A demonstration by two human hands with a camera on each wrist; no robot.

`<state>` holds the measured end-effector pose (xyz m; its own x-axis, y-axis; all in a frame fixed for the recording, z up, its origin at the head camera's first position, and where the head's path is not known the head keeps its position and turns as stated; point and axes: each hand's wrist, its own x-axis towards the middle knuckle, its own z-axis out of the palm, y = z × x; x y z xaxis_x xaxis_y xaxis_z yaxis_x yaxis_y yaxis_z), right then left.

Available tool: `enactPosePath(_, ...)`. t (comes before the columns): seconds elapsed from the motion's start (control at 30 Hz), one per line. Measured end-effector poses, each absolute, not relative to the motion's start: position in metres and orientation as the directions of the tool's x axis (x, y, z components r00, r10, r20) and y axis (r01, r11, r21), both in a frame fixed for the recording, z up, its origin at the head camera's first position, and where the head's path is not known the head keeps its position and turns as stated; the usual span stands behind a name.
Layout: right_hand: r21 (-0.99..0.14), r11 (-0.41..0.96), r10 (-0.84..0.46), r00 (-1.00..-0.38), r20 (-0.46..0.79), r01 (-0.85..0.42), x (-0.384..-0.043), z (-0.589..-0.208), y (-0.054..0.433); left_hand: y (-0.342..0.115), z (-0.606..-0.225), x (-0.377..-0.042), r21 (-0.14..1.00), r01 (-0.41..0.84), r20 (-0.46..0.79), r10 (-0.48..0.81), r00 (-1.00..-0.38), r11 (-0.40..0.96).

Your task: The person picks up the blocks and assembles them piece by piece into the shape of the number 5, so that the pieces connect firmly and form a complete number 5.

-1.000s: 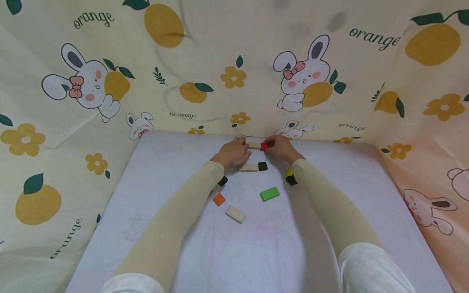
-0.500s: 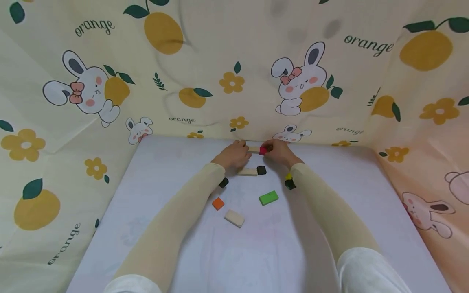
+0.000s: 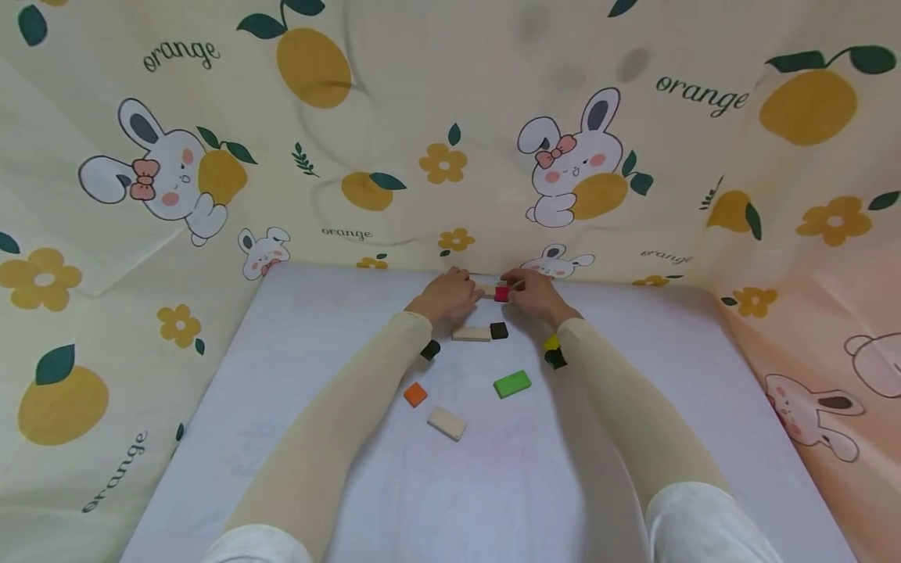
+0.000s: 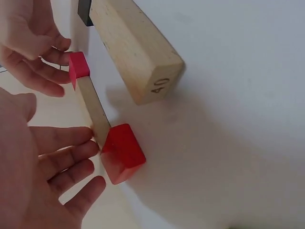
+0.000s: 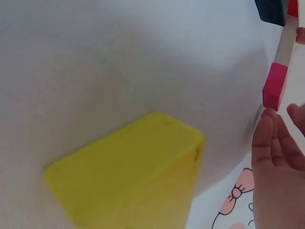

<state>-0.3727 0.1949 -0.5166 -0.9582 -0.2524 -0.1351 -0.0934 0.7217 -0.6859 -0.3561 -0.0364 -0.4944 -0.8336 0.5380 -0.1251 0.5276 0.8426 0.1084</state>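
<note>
At the back of the table, a thin pale wooden block lies in line between two red blocks. One, a pinkish-red block, is at its right end; the other, a bright red block, shows at its left end in the left wrist view. My left hand has extended fingers touching the wooden block and the bright red one. With loosely extended fingers, my right hand touches the outer end of the pinkish-red block. In the head view, the left hand hides the bright red block.
In front of the hands lie another wooden block and a black block. A green block, an orange block and a pale block lie nearer. A yellow block is beside the right sleeve. Patterned cloth rises behind.
The head view has tilted up slightly, so everything sits a little lower in it. My left hand has shifted slightly right along the wooden block. The blocks keep their arrangement.
</note>
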Motion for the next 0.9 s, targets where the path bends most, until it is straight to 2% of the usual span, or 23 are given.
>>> enactPosePath(0.1,-0.679,0.725,-0.232,-0.969,-0.083,-0.115,-0.372,-0.515,0.197,-0.041,-0.492,-0.357,0.199,0.48,-0.069,0.5,-0.863,0.855)
enactPosePath(0.3,-0.686,0.708,-0.199,-0.98,0.032,-0.166,-0.368,-0.5,0.199,-0.075,-0.466,-0.351,0.551,0.361,0.062,0.395,-0.917,0.752)
enactPosePath(0.4,-0.631,0.744,-0.237,-0.97,0.058,-0.22,-0.368,-0.491,0.194,-0.105,-0.458,-0.344,0.661,0.343,0.115,0.362,-0.925,0.667)
enactPosePath(0.5,-0.533,0.791,-0.334,-0.942,0.035,-0.301,-0.367,-0.484,0.183,-0.138,-0.455,-0.334,0.714,0.333,0.142,0.338,-0.93,0.616)
enactPosePath(0.57,-0.453,0.808,-0.414,-0.91,0.015,-0.376,-0.367,-0.484,0.174,-0.156,-0.457,-0.326,0.735,0.315,0.115,0.347,-0.931,0.601)
enactPosePath(0.67,-0.376,0.802,-0.501,-0.865,-0.001,-0.464,-0.367,-0.487,0.161,-0.177,-0.467,-0.317,0.727,0.284,-0.005,0.419,-0.908,0.625)
enactPosePath(0.8,-0.358,0.777,-0.56,-0.828,-0.019,-0.517,-0.368,-0.494,0.147,-0.191,-0.49,-0.312,0.73,0.23,-0.171,0.497,-0.851,0.644)
enactPosePath(0.9,-0.368,0.769,-0.578,-0.815,-0.05,-0.523,-0.368,-0.498,0.138,-0.196,-0.505,-0.308,0.73,0.208,-0.218,0.51,-0.832,0.651)
